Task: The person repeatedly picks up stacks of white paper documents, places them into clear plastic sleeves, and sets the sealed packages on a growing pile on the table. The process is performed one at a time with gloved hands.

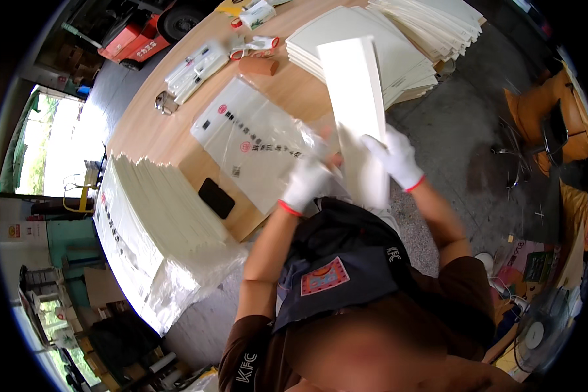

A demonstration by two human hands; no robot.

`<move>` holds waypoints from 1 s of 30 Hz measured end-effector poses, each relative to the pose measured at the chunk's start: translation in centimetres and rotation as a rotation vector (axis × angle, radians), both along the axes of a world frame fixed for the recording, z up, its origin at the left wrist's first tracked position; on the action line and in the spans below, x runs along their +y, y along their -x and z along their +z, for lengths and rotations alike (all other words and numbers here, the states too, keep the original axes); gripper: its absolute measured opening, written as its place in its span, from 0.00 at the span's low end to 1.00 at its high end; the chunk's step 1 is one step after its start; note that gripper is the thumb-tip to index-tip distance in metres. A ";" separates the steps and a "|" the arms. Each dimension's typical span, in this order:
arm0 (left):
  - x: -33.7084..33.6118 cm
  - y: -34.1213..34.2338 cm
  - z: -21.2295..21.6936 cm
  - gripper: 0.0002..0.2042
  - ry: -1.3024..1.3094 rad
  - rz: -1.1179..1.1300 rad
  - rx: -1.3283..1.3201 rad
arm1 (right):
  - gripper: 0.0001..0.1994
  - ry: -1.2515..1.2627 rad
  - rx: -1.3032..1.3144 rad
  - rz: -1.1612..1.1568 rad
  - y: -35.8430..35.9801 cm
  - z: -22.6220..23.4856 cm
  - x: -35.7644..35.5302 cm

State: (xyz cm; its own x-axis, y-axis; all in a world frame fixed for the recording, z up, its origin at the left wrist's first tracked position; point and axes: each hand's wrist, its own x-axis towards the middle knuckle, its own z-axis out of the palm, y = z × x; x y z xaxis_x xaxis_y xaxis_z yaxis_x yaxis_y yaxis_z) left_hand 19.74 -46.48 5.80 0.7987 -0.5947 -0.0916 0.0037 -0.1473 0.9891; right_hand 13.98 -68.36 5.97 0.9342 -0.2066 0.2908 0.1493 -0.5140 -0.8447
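My right hand (396,160), in a white glove with a red cuff, grips a bundle of white folded paper sheets (356,98) by its right edge, near the lower end. The bundle stands tilted up in front of me, above the table edge. My left hand (307,181), gloved the same way, is at the right end of a clear printed plastic bag (255,140) lying on the table. Motion smears its fingers, so their grip on the bag is unclear. Crumpled film shows just above that hand.
Stacks of cream sheets (366,49) stand on the table's far right. A tall bagged stack (160,209) is at the left, beside a black phone (216,198). Farther back lie a tape roll (166,102), plastic packets (196,68) and a brown block (259,66).
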 end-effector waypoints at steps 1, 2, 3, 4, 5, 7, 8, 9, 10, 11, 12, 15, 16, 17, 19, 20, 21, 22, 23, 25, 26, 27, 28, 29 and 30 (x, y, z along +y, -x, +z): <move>1.9 -1.3 1.0 0.26 0.233 0.122 0.256 | 0.19 0.175 0.097 0.046 0.8 1.7 -0.6; 2.9 -2.4 2.8 0.25 0.543 0.264 0.421 | 0.18 0.355 0.184 0.096 1.4 3.8 -0.9; 4.9 -4.3 3.2 0.27 0.512 0.248 0.375 | 0.15 0.514 0.166 0.119 2.0 6.0 -0.4; 6.9 -5.3 4.5 0.26 0.505 0.238 0.372 | 0.14 0.822 -0.178 0.342 2.4 5.3 -1.5; 7.7 -5.2 6.2 0.26 0.515 0.215 0.311 | 0.12 0.907 -0.093 0.378 1.9 4.2 -0.8; 7.8 -4.0 7.8 0.26 0.388 0.196 0.214 | 0.09 1.158 0.235 0.498 0.7 3.5 1.5; 7.8 -3.2 7.1 0.27 -0.042 0.034 -0.126 | 0.09 1.121 0.189 0.558 0.0 2.2 2.1; 6.7 -1.4 5.7 0.26 0.205 -0.178 -0.080 | 0.09 1.087 0.135 0.628 -1.0 0.5 3.0; 5.3 1.1 6.5 0.26 -0.110 -0.196 -0.047 | 0.10 1.009 0.317 0.696 -2.0 2.2 4.4; 5.3 3.0 5.6 0.23 -0.075 -0.057 -0.046 | 0.11 0.927 0.502 0.725 -2.8 4.1 5.7; 5.0 4.9 4.7 0.20 -0.030 0.073 -0.050 | 0.11 0.668 0.513 0.719 -3.5 2.6 5.0; 6.6 9.1 -1.6 0.12 -0.074 0.358 -0.393 | 0.15 -0.515 0.568 0.636 -4.4 -3.9 5.3; 7.0 9.6 -2.4 0.11 -0.045 0.336 -0.713 | 0.14 -0.448 0.569 0.624 -4.9 -4.3 6.0; 7.9 9.2 -3.2 0.13 -0.063 0.210 -0.599 | 0.13 -0.382 0.569 0.611 -5.6 -4.6 6.8; 7.2 6.7 -1.5 0.18 -0.221 0.225 -0.722 | 0.11 0.263 0.395 0.640 -6.7 -4.7 8.9; 6.1 5.6 0.1 0.22 -0.255 0.277 -0.770 | 0.12 0.157 0.216 0.683 -6.2 -6.1 10.3; 4.9 4.6 2.0 0.22 -0.227 0.302 -0.684 | 0.13 0.068 0.037 0.730 -5.7 -7.5 11.7; 3.6 4.1 3.4 0.22 -0.195 0.316 -0.602 | 0.14 0.050 -0.077 0.706 -5.7 -10.1 12.6; 2.5 4.4 3.6 0.22 -0.249 0.293 -0.629 | 0.14 0.038 -0.191 0.681 -5.7 -12.8 13.5; 2.0 5.0 3.6 0.17 -0.179 0.210 -0.607 | 0.16 -0.283 -0.016 0.643 -5.6 -15.7 14.2; 2.3 4.8 2.6 0.16 -0.185 0.204 -0.558 | 0.17 -0.443 0.073 0.614 -5.4 -16.9 14.4; 3.3 4.2 1.3 0.14 -0.199 0.296 -0.518 | 0.18 -0.606 0.163 0.591 -5.1 -17.7 14.8; 5.4 3.5 -0.2 0.12 -0.221 0.405 -0.474 | 0.19 -0.357 0.103 0.623 -3.7 -15.4 15.1; 7.5 2.9 -1.6 0.09 -0.255 0.431 -0.453 | 0.20 -0.110 0.025 0.623 -2.0 -12.3 15.0; 9.2 2.9 -4.0 0.07 -0.176 0.466 -0.446 | 0.21 0.548 -0.224 0.629 0.9 -4.5 14.3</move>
State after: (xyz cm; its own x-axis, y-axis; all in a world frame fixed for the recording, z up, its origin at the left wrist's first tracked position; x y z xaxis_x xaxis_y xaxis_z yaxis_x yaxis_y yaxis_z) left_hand 16.88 -37.32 1.83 0.9523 -0.1842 0.2433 -0.2979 -0.3891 0.8717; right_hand 13.11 -54.04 1.42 0.7368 0.5530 0.3890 0.6761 -0.6067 -0.4182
